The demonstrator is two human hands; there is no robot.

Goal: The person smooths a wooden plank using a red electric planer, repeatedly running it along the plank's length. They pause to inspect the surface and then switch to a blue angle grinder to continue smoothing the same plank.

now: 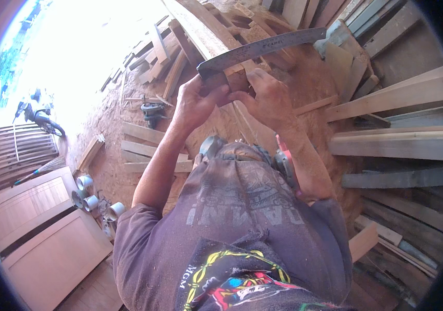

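Observation:
A long, slightly curved grey blade, which looks like a handsaw's [263, 47], spans the space just beyond my two hands. My left hand [198, 101] is closed near the blade's left end, around a dark brown wooden piece [214, 81] against it. My right hand [268, 96] is closed too, its curled fingers at the blade's lower edge near the middle. Both thumbs nearly meet below the blade. Whether the brown piece is the saw's handle cannot be made out. A long pale board [195, 28] runs away beyond the blade.
Scrap wood [167, 52] lies piled ahead. Planks [392, 142] stack along the right. A power tool [152, 111] rests on the dusty floor at left, near short boards [143, 147]. Panelled doors [58, 254], pale cylinders [90, 202] and a motorcycle [40, 114] stand further left.

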